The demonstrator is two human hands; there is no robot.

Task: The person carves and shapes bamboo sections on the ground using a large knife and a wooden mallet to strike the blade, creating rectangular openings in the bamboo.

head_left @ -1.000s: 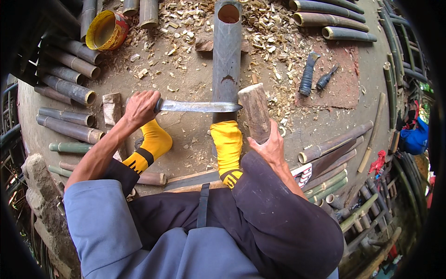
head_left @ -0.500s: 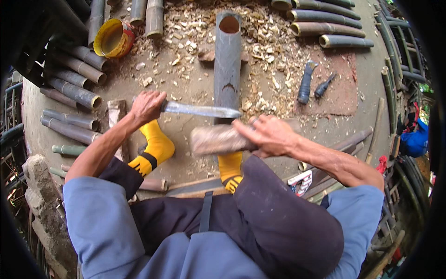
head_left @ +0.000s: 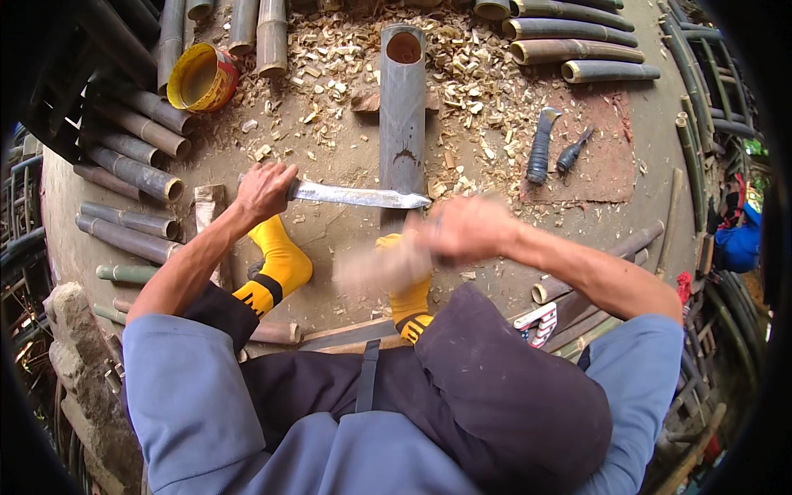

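Note:
My left hand (head_left: 266, 191) is closed round the handle of a long machete (head_left: 351, 195), its blade pointing right. The blade lies across the near end of a thick grey bamboo tube (head_left: 402, 115), which has a dark notch cut in its upper side. Held in my closed right hand (head_left: 470, 229) is a wooden block (head_left: 375, 266), smeared by motion, just on the near side of the blade. My yellow-socked right foot (head_left: 409, 299) is close under the block, while the left foot (head_left: 285, 257) rests on the ground below the machete handle.
Wood chips (head_left: 330, 58) cover the far ground, where a small block props the tube. Cut bamboo tubes (head_left: 136, 169) line the left, with more bamboo (head_left: 577, 54) at far right. A yellow-red bucket (head_left: 198, 78) stands far left. Two dark-handled tools (head_left: 541, 148) lie on the right.
The wooden block and my right hand have shifted slightly and are more blurred, the block's end tilting down. My left hand and the machete stay almost in place.

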